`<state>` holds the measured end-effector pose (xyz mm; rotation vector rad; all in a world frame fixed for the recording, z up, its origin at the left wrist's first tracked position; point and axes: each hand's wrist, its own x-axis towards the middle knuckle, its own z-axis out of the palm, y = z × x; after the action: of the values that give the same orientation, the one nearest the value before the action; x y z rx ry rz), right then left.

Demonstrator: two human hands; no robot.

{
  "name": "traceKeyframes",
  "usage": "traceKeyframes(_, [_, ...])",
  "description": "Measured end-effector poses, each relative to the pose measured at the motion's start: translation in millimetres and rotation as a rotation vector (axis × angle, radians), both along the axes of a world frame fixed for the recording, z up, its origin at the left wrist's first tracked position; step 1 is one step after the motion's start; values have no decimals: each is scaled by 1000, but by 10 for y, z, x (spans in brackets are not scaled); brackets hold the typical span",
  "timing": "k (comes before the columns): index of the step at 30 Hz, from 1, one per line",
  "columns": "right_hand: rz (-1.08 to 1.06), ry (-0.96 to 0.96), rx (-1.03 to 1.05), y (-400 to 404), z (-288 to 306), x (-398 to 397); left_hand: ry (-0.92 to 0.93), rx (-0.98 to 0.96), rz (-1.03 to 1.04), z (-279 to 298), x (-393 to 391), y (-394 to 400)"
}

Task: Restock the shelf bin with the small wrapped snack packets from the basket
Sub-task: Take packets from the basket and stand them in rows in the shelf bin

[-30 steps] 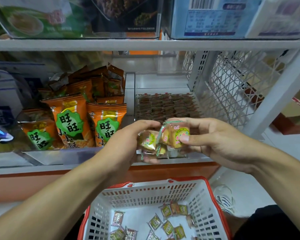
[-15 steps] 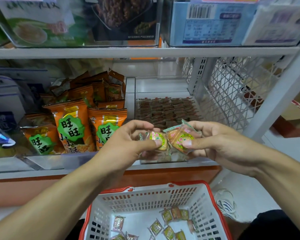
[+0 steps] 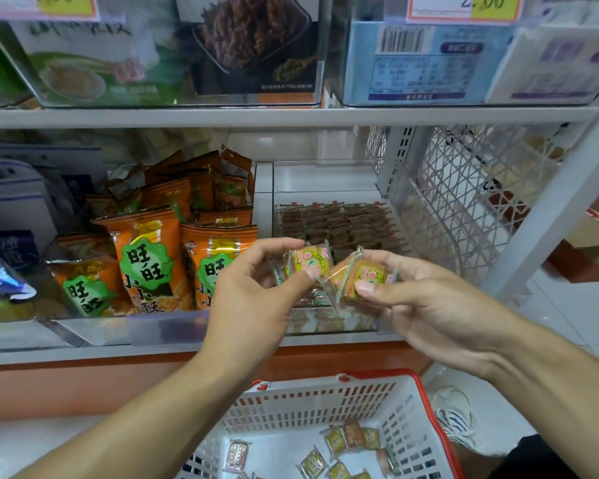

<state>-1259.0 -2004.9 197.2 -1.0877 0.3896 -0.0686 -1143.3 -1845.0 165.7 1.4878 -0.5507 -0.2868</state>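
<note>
Before the clear bin (image 3: 329, 326), the left hand (image 3: 253, 305) pinches one packet (image 3: 308, 262) and the right hand (image 3: 426, 305) grips another (image 3: 355, 278), with more packets (image 3: 353, 439) lying in the near basket (image 3: 325, 399).

Both hands (image 3: 253, 299) (image 3: 426, 305) raised, fingers (image 3: 377, 288) apparently pinched
</note>
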Motion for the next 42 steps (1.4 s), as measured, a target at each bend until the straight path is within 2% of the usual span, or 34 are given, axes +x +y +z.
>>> traceKeyframes(6, [13,-18,54,52,-20,4,91,-68,-113,41,-19,19])
traceKeyframes(12, [72,50,-3,26,-20,-12,-47,12,-193,34,18,50])
traceKeyframes(15, [174,60,-38,-20,-12,-35,-8,-4,-188,11,6,45])
traceKeyframes(18, [171,95,-91,-62,-12,-49,31,-16,-130,-23,-17,7])
traceKeyframes(20, [108,109,-260,-150,42,-56,89,-59,-80,-48,-16,-40])
traceKeyframes(21, [69,123,-473,-233,86,-60,129,-84,-61,-57,-13,-62])
traceKeyframes(22, [30,158,-771,-348,138,-59,154,-100,-51,-64,-7,-84])
traceKeyframes(24, [-36,260,-1401,-584,252,-42,128,-62,-49,-94,12,-123])
traceKeyframes(25, [-43,291,-1642,-692,286,-22,97,-19,-54,-112,18,-135])
traceKeyframes(27, [27,335,-1905,-837,275,40,54,60,-66,-155,23,-160])
traceKeyframes(29, [147,421,-2010,-866,206,133,22,128,-64,-200,23,-183])
traceKeyframes(33, [356,630,-2035,-798,-24,332,-42,228,-27,-241,33,-216])
traceKeyframes(38, [437,818,-2044,-736,-272,503,-84,305,-26,-245,49,-240])
traceKeyframes(42, [482,880,-2207,-754,-343,540,-55,337,-55,-220,58,-250])
